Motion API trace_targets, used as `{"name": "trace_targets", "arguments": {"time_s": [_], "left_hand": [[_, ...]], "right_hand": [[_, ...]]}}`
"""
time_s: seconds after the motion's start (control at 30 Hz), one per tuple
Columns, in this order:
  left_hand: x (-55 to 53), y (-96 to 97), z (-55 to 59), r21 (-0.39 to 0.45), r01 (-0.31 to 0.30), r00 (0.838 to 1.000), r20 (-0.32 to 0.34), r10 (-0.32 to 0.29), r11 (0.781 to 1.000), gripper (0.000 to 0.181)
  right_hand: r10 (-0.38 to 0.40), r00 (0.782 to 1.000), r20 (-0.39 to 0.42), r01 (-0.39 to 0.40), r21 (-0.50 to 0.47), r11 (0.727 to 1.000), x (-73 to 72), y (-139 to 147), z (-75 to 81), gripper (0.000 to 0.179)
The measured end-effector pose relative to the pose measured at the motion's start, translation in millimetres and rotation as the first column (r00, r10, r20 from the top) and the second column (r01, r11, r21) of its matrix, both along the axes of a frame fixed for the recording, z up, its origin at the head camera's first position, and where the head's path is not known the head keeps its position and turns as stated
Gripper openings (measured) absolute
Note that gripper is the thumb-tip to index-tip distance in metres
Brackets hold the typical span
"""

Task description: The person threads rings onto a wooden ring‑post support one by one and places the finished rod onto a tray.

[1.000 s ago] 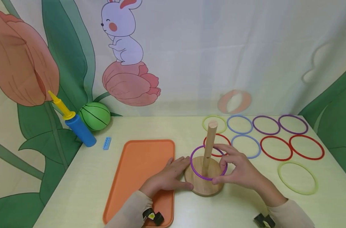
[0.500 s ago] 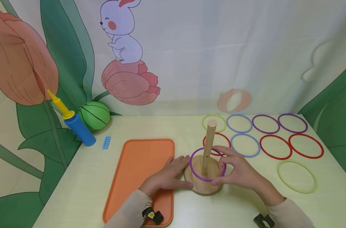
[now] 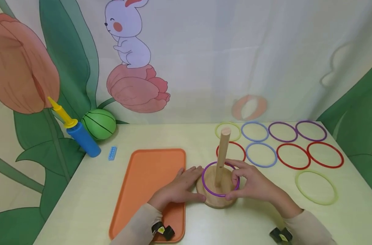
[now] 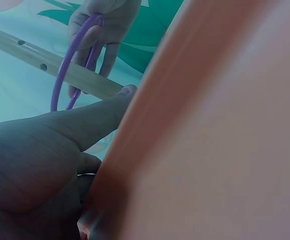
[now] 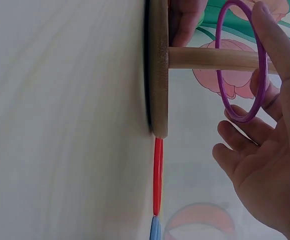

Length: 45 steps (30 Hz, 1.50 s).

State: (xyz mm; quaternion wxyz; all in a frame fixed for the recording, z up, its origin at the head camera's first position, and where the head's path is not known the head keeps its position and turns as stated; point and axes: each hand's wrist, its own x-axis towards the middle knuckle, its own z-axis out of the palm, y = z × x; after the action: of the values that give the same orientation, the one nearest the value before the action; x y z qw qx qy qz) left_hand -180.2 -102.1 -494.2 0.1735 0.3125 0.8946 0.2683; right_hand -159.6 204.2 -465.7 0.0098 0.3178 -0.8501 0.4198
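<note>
My right hand [image 3: 253, 180] pinches a purple ring [image 3: 203, 178] between thumb and index finger. The ring encircles an upright wooden peg [image 3: 223, 146]. In the right wrist view the same purple ring [image 5: 242, 119] hangs partway along the peg, apart from the round wooden base [image 5: 159, 95]. My left hand [image 3: 181, 189] rests at the left edge of that base, its fingers and thumb fairly straight and spread along the rim. In the left wrist view, the left thumb [image 4: 97, 117] lies extended near the foot of the peg; the other fingers are mostly hidden.
An orange tray [image 3: 156, 166] lies under the left forearm. Several rings lie flat at the right, among them a red one [image 3: 293, 167] and a light green one [image 3: 335, 190]. At the left are a blue toy brick [image 3: 112, 153], a green ball [image 3: 99, 124] and a blue-yellow pump [image 3: 83, 139].
The right hand has lowered the purple ring a little along the peg toward the base. The left hand has stayed in place; the head view has shifted slightly.
</note>
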Motion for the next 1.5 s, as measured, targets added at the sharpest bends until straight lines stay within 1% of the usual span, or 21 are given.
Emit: {"name": "trace_targets", "arguments": {"time_s": [0.13,0.23,0.37,0.5,0.67,0.87,1.07,1.5], "left_hand": [[-0.7,-2.0,-0.1,0.0,0.004,1.0,0.009,-0.004,1.0,0.1],[-0.5,-2.5,-1.0,0.005,0.01,1.0,0.016,-0.01,1.0,0.1],[-1.3,-1.3,-0.6,0.011,0.011,1.0,0.012,-0.011,1.0,0.1],[-2.5,0.9,3.0,0.014,0.006,1.0,0.005,-0.006,1.0,0.1],[-1.6,3.2,5.4,0.01,0.024,1.0,0.009,-0.024,1.0,0.1],[2.0,0.5,6.4,-0.005,0.017,1.0,0.013,-0.017,1.0,0.101],[-0.2,-1.0,8.7,-0.002,0.019,1.0,-0.003,-0.019,1.0,0.101],[-0.3,-3.2,3.6,-0.001,0.017,1.0,0.007,-0.017,1.0,0.101]], "right_hand": [[0.013,0.999,0.044,-0.014,0.013,1.0,-0.1,-1.8,-2.5,0.046],[0.013,0.998,0.057,-0.015,0.027,1.0,-0.3,-1.4,-5.2,0.046],[0.007,0.999,0.053,-0.009,0.043,0.999,-2.7,-0.1,-5.6,0.046],[0.006,0.998,0.056,-0.008,0.043,0.999,-5.9,1.3,-3.4,0.045],[-0.002,0.997,0.073,-0.001,0.037,0.999,-5.3,4.7,-3.3,0.046],[0.002,0.999,0.053,-0.003,0.027,1.0,-3.7,5.0,-2.8,0.046],[-0.011,0.998,0.06,0.009,0.046,0.999,-7.0,3.9,-1.0,0.046],[0.012,0.995,0.103,-0.015,0.036,0.999,-8.4,1.5,-4.8,0.045]]}}
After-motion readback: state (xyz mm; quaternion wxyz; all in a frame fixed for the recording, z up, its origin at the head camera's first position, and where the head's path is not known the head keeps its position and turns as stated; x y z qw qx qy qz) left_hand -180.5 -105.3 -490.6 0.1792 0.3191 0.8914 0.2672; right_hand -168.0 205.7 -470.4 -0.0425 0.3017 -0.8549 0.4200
